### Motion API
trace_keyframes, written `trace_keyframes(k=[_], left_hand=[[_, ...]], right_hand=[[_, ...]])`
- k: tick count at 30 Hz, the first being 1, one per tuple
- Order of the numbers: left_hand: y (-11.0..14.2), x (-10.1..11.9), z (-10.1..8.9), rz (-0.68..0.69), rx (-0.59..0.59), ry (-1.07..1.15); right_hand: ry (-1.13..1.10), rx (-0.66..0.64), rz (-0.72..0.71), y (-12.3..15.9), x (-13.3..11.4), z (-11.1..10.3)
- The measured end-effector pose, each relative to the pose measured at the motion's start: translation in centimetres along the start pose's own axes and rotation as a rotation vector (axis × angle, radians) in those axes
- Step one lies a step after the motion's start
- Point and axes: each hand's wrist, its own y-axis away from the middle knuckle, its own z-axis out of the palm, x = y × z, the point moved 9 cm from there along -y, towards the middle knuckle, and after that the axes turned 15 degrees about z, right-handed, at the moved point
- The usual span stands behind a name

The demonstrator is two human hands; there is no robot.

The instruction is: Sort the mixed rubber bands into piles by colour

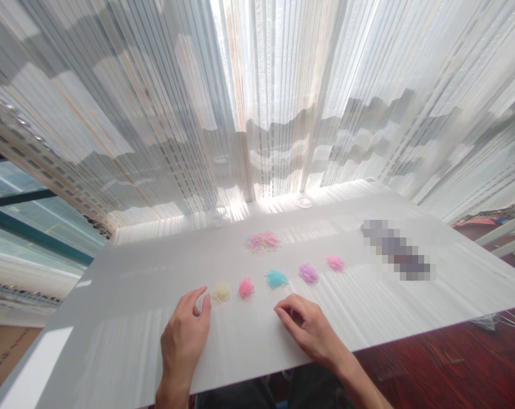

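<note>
Small heaps of thin, strand-like bits lie in a row on the white table (129, 301): a pale yellow heap (222, 293), a coral-pink heap (246, 288), a turquoise heap (276, 278), a purple heap (308, 273) and a pink heap (335, 263). Behind them spreads a wider mixed-colour heap (263, 242). My left hand (185, 326) is just left of the yellow heap, fingers curved, with a small gap between thumb and forefinger. Below the turquoise heap, my right hand (306, 325) has thumb and forefinger pinched together; anything between the tips is too small to make out.
A pixelated dark object (397, 250) lies on the right of the table. Two clear round items, one a small disc (305, 203), the other a dish (218, 213), stand along the back edge by the striped curtain (266, 113). A cardboard box (5, 355) is at lower left.
</note>
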Motion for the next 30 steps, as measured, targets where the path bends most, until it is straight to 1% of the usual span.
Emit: trace_keyframes(k=[2,5,6,8,9,11,13,15,16,17,19,22,24,26,30], left_hand=[[-0.5,0.9,-0.4,0.079,0.023,0.031],[-1.9,3.0,-1.1,0.219,-0.004,0.087],[-2.5,3.9,-1.4,0.260,-0.020,0.098],[-4.0,5.8,-2.1,0.345,-0.057,0.116],[-4.9,6.8,-2.2,0.393,-0.090,0.128],[-6.8,8.8,-1.8,0.487,-0.194,0.156],[-8.6,10.6,-0.7,0.566,-0.333,0.194],[-10.4,11.7,0.9,0.592,-0.458,0.203],[-11.1,12.2,1.8,0.597,-0.512,0.193],[-11.9,12.6,2.4,0.601,-0.533,0.190],[-13.2,13.4,3.6,0.604,-0.549,0.183],[-14.0,14.6,5.1,0.622,-0.587,0.168],[-14.3,15.2,5.9,0.632,-0.609,0.150],[-14.6,15.5,6.3,0.632,-0.610,0.126],[-15.0,15.1,6.7,0.614,-0.612,0.101]], right_hand=[[-0.012,0.009,-0.002,0.1,0.0,-0.1],[-0.059,0.005,0.000,0.3,-0.4,-0.8],[-0.072,-0.004,-0.008,0.3,-0.7,-1.3],[-0.066,-0.015,-0.071,0.1,-2.0,-2.7],[-0.054,-0.013,-0.107,-0.3,-2.7,-3.6],[-0.032,0.027,-0.155,-1.8,-4.1,-6.0],[0.018,0.063,-0.156,-4.2,-5.2,-8.2],[0.139,0.049,-0.115,-7.4,-5.7,-9.3],[0.233,0.027,-0.084,-9.0,-5.6,-9.4],[0.342,-0.018,-0.042,-10.5,-5.3,-9.1],[0.419,-0.057,-0.007,-13.2,-5.0,-8.7],[0.520,-0.090,0.036,-16.1,-4.3,-7.6],[0.585,-0.134,0.052,-17.5,-4.0,-6.4],[0.636,-0.148,0.057,-18.5,-3.9,-5.4],[0.702,-0.141,0.066,-19.9,-3.7,-4.1]])
